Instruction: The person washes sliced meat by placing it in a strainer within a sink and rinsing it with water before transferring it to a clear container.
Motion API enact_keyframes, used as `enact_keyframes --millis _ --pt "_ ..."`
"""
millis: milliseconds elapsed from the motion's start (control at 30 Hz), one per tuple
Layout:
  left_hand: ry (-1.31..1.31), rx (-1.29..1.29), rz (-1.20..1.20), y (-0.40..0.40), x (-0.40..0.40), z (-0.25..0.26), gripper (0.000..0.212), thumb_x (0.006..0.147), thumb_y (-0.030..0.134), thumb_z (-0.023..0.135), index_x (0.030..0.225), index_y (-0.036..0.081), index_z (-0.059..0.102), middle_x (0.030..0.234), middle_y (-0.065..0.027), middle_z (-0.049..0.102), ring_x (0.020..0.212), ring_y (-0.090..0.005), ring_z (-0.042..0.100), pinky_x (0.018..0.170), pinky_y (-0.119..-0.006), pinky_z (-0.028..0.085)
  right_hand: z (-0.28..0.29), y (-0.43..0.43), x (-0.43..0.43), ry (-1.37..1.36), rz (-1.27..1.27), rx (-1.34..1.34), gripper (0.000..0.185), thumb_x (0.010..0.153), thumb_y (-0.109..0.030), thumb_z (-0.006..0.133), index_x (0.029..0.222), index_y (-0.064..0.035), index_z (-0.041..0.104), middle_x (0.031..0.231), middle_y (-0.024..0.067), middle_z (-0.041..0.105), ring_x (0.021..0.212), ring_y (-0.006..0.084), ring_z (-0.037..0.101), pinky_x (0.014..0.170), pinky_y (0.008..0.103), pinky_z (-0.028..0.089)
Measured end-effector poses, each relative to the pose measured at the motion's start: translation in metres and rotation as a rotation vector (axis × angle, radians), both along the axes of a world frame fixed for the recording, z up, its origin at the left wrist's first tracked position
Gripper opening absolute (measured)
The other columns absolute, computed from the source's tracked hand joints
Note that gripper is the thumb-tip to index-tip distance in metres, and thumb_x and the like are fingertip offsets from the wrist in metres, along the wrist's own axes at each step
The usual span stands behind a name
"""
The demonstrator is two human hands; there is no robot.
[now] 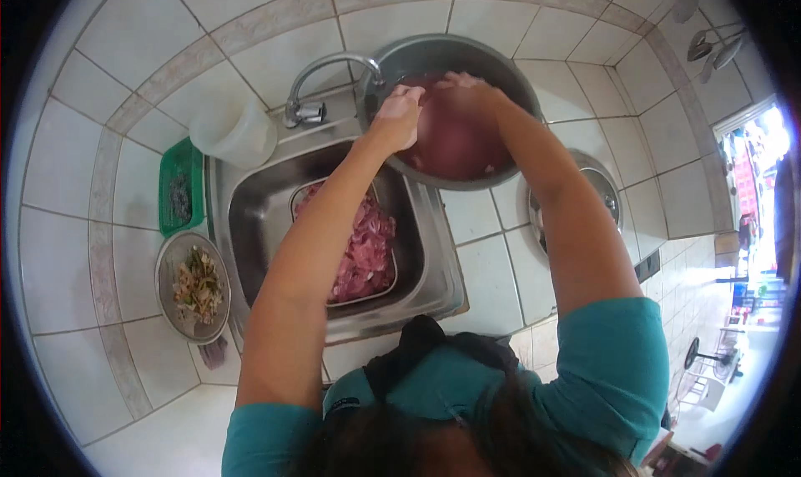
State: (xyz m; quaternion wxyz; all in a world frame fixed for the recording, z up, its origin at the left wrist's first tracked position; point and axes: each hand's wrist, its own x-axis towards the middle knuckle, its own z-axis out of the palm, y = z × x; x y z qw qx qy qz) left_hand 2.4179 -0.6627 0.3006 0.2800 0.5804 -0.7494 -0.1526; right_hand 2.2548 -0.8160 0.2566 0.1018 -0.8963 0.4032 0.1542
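Note:
A large grey basin of reddish, cloudy water stands on the tiled counter at the sink's back right. Over its left part is my left hand, fingers curled; whether it holds something is unclear. Deeper in the basin, my right hand is partly in the water near the back, its fingers blurred. Pale bits show near the water's surface. Below my left forearm, cut raw meat fills a rectangular tray in the steel sink. The curved chrome faucet ends at the basin's left rim.
Left of the sink stand a white plastic container, a green basket with a scouring pad, and a strainer with food scraps. A round metal lid lies beyond my right forearm. Utensils hang at the upper right.

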Motion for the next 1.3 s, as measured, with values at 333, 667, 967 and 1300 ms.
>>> enact_keyframes --millis 333,667,967,1300 --pt "-0.536 0.631 -0.042 -0.049 -0.023 -0.052 0.062 0.09 0.037 0.043 0.146 0.023 0.019 0.15 -0.0187 0.013 0.137 -0.0377 0.018 0.109 -0.047 0.023 0.014 0.074 -0.029 0.048 0.198 0.223 0.05 0.091 -0.059 0.027 0.135 -0.0367 0.037 0.145 0.0081 0.028 0.135 0.0349 0.023 0.108 0.0442 0.027" --pt "0.22 1.244 -0.104 -0.035 -0.028 -0.045 0.033 0.082 0.008 0.047 0.113 -0.005 0.051 0.099 -0.0187 0.061 0.08 -0.0266 0.062 0.065 -0.038 0.052 -0.011 0.101 0.003 -0.651 -0.637 0.913 0.048 0.096 -0.039 0.031 0.128 -0.0058 0.044 0.121 0.0185 0.052 0.107 0.0313 0.055 0.088 0.0427 0.047" --pt "0.575 1.228 -0.082 -0.029 -0.041 0.024 0.025 0.076 0.003 0.044 0.097 -0.003 0.055 0.079 -0.0134 0.061 0.065 -0.0256 0.061 0.06 -0.041 0.052 0.012 0.094 -0.011 -1.108 -0.864 1.614 0.038 0.092 -0.041 0.044 0.102 -0.0067 0.058 0.093 0.0117 0.062 0.079 0.0252 0.063 0.071 0.0417 0.056" --pt "0.499 0.966 0.02 0.006 -0.042 0.085 0.022 0.068 -0.002 0.058 0.089 -0.007 0.057 0.075 -0.0107 0.057 0.068 -0.0207 0.06 0.065 -0.034 0.053 0.07 0.112 -0.003 -1.159 -0.919 1.317 0.031 0.093 -0.033 0.043 0.106 -0.009 0.056 0.095 0.0074 0.062 0.08 0.0211 0.064 0.071 0.0381 0.057"
